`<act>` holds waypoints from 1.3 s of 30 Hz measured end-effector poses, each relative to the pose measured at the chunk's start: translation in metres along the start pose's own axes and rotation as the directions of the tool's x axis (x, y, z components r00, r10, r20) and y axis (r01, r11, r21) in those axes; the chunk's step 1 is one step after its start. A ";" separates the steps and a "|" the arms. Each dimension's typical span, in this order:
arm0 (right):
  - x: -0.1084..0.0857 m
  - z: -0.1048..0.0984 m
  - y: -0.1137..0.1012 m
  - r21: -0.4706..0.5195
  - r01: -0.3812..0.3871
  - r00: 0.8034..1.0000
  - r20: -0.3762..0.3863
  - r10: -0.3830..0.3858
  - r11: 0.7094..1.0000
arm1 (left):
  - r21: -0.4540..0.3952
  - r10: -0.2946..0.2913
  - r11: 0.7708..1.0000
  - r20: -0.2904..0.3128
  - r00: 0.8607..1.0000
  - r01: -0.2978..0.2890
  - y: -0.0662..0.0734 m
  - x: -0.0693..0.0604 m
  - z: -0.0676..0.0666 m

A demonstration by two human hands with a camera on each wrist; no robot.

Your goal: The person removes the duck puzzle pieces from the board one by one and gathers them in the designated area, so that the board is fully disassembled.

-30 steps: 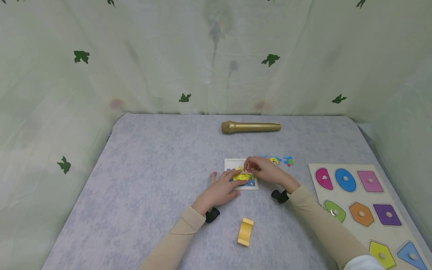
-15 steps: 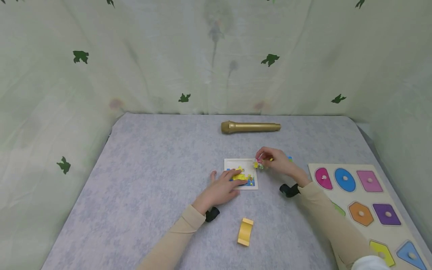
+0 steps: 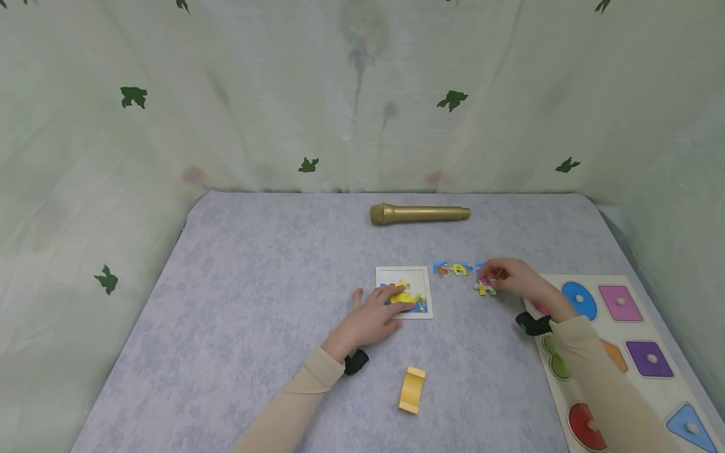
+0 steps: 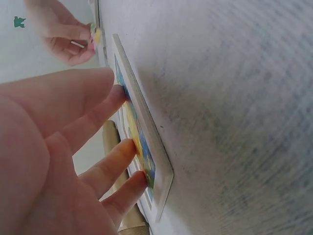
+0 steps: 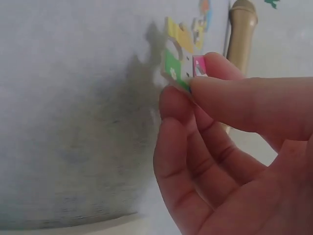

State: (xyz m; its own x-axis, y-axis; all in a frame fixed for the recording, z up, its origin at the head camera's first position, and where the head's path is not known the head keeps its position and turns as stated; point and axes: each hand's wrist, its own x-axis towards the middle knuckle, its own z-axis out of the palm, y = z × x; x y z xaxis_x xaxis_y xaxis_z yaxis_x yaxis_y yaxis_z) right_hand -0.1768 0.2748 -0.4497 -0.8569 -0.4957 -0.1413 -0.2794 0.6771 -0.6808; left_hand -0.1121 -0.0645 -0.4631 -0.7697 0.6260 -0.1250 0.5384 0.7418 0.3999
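Seeing, at the largest, a pale cloth (image 3: 255, 94) with scattered dark green shapes, hanging beyond and to both sides of the puzzle tray (image 3: 416, 281). Looking down at a grey mottled desk (image 3: 255, 302), stretching under and all around the puzzle tray. Finding a white shape board (image 3: 629, 332) well to the right of the puzzle tray, carrying brightly coloured knobbed shapes and lying partly hidden under a sleeve. Noticing two beige sleeves (image 3: 289, 409), coming in from the near side of the puzzle tray. Passing to a gold microphone (image 3: 425, 214), lying crosswise beyond the puzzle tray. Resting the left hand (image 3: 370, 318) on the puzzle tray from its near left side, with fingers spreading apart and touching the picture. Holding the right hand (image 3: 512, 277) to the right of the puzzle tray, pinching a piece between thumb and fingertips. Viewing the puzzle tray itself, lying flat, showing yellow and blue picture in its near part and bare white toward its far right. Spotting a yellow curved block (image 3: 411, 390) on the near side of the puzzle tray. Counting small loose pieces (image 3: 460, 269) just right of the puzzle tray's far corner, with another partly hiding behind fingers. Ending on the pinched piece (image 5: 185, 63), showing yellow, green, white and pink, tilting right of the puzzle tray.
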 end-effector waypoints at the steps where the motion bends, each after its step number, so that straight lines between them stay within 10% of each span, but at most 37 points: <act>1: -0.002 0.001 0.002 0.003 -0.003 1.000 0.004 0.003 1.000 | -0.001 -0.002 1.000 0.001 1.000 0.002 0.000 0.000 0.000; 19: -0.002 0.013 -0.005 -0.158 -0.064 0.996 -0.072 0.053 0.985 | -0.040 0.037 0.998 -0.012 0.999 -0.038 -0.008 -0.001 0.004; 39: 0.064 0.080 -0.084 -0.028 0.164 0.986 0.045 -0.163 0.986 | -0.102 0.044 0.994 -0.028 0.999 -0.047 -0.023 -0.014 -0.001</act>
State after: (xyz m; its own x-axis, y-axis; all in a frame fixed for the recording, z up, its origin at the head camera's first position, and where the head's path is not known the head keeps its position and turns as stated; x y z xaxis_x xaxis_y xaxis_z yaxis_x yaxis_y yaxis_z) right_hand -0.1736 0.1432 -0.4591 -0.7797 -0.6232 -0.0610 -0.4283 0.6019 -0.6740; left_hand -0.1136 -0.0906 -0.4700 -0.7544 0.6514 -0.0817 0.5363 0.6833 0.4955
